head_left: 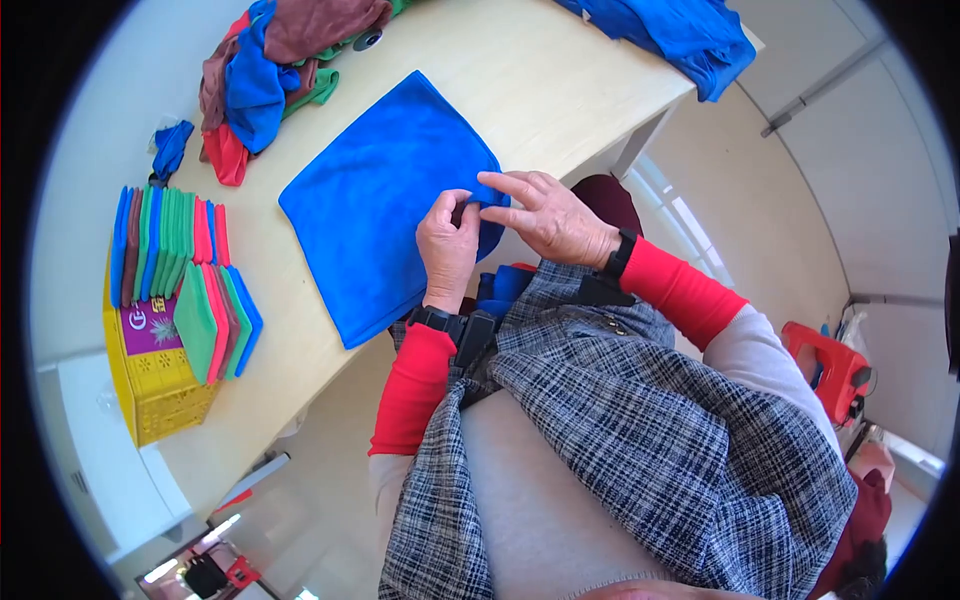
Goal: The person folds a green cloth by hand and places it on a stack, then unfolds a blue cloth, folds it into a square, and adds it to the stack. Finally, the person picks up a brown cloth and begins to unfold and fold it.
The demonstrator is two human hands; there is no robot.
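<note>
The left hand [446, 245] and right hand [545, 215] are close together, fingertips meeting, and both pinch the near right corner of a square blue microfibre cloth [385, 200]. The cloth lies spread flat on a pale wooden table [560, 90], with this corner at the table's edge just in front of the person. Beyond the cloth sits a loose heap of mixed coloured cloths [260, 80]. To the left, a row of folded coloured cloths [180, 250] stands on a yellow plastic crate [165, 395]. A bundle of blue fabric [690, 30] lies at the table's far right corner.
</note>
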